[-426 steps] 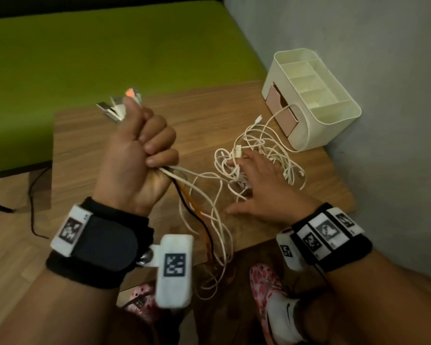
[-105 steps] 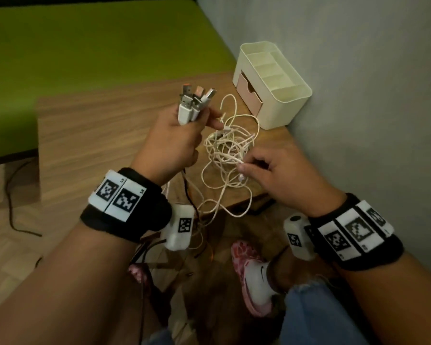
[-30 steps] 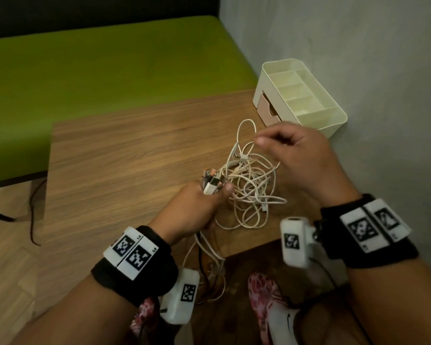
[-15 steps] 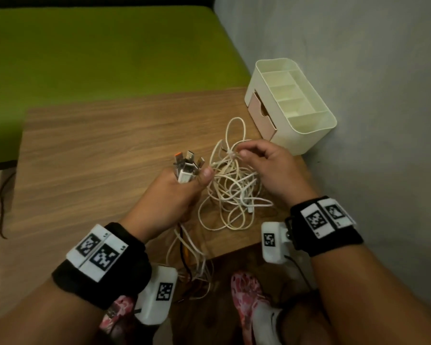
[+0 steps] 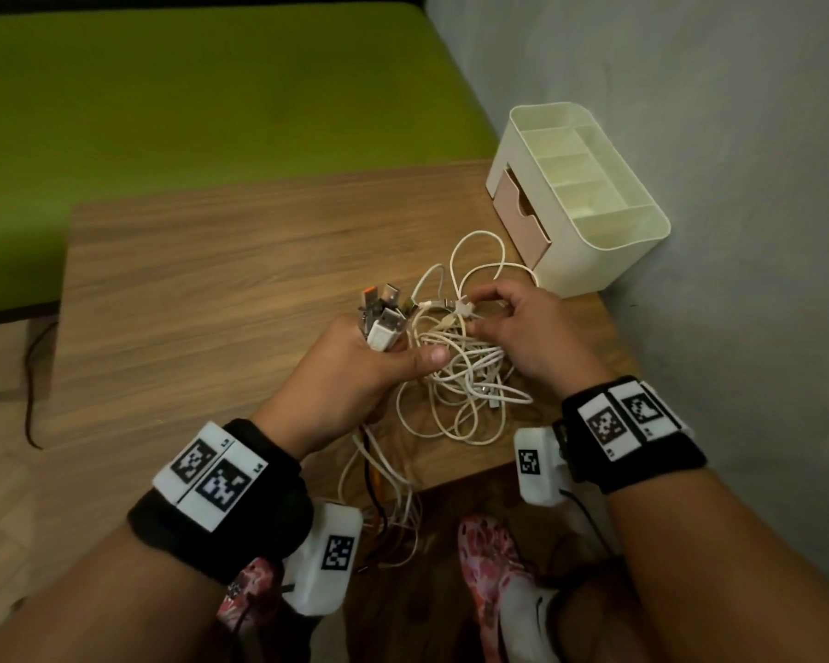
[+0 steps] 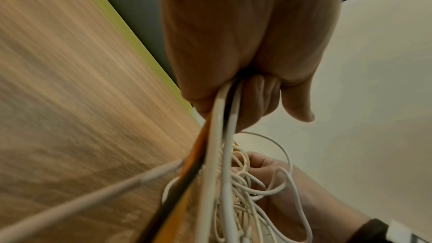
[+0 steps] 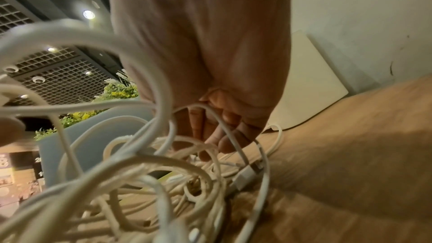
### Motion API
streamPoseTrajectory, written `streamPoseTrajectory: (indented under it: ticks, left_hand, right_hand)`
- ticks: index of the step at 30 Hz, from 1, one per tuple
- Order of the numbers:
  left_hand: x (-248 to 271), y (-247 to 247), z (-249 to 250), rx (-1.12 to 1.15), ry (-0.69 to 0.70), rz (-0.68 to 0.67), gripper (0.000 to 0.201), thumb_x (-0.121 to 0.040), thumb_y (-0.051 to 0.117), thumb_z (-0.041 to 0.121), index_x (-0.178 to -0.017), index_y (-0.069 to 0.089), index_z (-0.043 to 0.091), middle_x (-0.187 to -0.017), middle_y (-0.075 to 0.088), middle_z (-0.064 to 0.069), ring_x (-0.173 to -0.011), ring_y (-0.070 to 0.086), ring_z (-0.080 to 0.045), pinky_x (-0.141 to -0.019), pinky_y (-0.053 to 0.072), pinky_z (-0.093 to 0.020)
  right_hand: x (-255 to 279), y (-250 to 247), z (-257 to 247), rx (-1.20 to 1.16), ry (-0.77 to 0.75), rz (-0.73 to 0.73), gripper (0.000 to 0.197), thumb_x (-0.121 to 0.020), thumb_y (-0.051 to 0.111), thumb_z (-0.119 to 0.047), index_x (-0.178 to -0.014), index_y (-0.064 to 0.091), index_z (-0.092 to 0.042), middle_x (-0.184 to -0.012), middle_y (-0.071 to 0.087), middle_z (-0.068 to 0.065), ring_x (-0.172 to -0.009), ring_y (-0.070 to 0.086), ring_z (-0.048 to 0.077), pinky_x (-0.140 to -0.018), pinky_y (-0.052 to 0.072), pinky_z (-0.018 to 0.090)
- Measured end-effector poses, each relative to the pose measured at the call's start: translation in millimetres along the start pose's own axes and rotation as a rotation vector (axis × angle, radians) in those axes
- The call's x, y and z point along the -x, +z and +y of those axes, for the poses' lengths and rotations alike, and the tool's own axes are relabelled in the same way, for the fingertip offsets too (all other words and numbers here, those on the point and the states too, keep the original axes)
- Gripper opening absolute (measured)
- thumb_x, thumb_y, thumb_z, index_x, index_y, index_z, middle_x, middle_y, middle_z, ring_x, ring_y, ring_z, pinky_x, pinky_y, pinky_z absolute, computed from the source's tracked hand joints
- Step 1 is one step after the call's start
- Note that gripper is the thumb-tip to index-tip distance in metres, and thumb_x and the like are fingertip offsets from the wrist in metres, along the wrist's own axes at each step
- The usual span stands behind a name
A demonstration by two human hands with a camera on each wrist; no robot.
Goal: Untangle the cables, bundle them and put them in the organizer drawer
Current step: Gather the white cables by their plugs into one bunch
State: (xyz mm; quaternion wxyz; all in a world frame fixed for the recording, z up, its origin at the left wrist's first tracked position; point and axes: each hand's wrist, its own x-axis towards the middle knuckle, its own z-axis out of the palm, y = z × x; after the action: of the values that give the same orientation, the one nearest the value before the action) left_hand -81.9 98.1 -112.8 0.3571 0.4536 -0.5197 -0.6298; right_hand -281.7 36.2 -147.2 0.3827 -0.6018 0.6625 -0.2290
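Left hand (image 5: 355, 370): curled tight round a bunch of plugs (image 5: 382, 314).
Right hand (image 5: 518, 327): pinching thin white cables (image 5: 455, 375).
Organizer (image 5: 580, 198): smooth cream box, just behind cables.

Hands: two, left hand (image 5: 355, 370), right hand (image 5: 522, 327).
USB plugs (image 5: 381, 313) bunched in left fist: at least four visible, exact count unclear.
Cables (image 5: 455, 370): white ones tangled, uncountable; one orange, one black among strands below left fist.
Organizer (image 5: 589, 260): one, four open top compartments.
Drawer (image 5: 520, 215): one, pink.
Table (image 5: 211, 289): one.
Wrist bands: two.
Patterned shoes: two.
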Motion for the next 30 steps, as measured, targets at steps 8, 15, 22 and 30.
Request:
streamPoseTrajectory:
  ticks: [8,15,22,30]
  left_hand:
    - [-0.8,-2.7,-1.8,-0.016,-0.038,0.030,0.038,-0.078,0.073,0.025,-0.044,0.058,0.034,-0.042,0.036,0.013,-0.038,0.027,-0.005,-0.048,0.023,-0.023]
    - [-2.4,-4.7,-4.4,-0.035,-0.030,0.071,0.041,-0.086,0.070,0.023,-0.048,0.060,0.034,-0.042,0.040,0.010,-0.039,0.031,-0.006,-0.046,0.027,-0.022]
    - [-6.8,-10.1,-12.4,0.027,0.055,0.242,0.041,-0.085,0.067,0.048,-0.057,0.048,0.025,-0.047,0.036,0.007,-0.042,0.030,-0.014,-0.050,0.028,-0.028]
    - [-4.5,-2.4,-3.9,0.103,0.198,0.143,0.034,-0.083,0.061,0.060,-0.065,0.065,0.031,-0.050,0.040,0.013,-0.043,0.033,-0.007,-0.046,0.025,-0.025]
  right_hand:
    - [5.6,7.8,-8.5,0.101,-0.117,0.047,0.013,-0.088,0.072,-0.023,-0.097,0.063,-0.027,-0.088,0.060,-0.014,-0.076,0.057,-0.001,-0.065,0.045,0.019]
    - [16.1,-8.1,-29.3,-0.035,-0.260,0.141,0.015,-0.096,0.061,-0.023,-0.106,0.058,-0.034,-0.103,0.058,-0.015,-0.095,0.055,-0.005,-0.079,0.047,0.015]
    - [46.2,-17.3,-57.0,-0.165,-0.378,0.076,0.015,-0.089,0.071,-0.026,-0.099,0.070,-0.038,-0.095,0.071,-0.014,-0.092,0.066,0.000,-0.080,0.053,0.021]
    - [62.0,-1.4,-64.0,-0.430,-0.347,0.056,0.016,-0.082,0.078,-0.017,-0.089,0.074,-0.030,-0.085,0.074,-0.008,-0.082,0.070,0.008,-0.072,0.055,0.024]
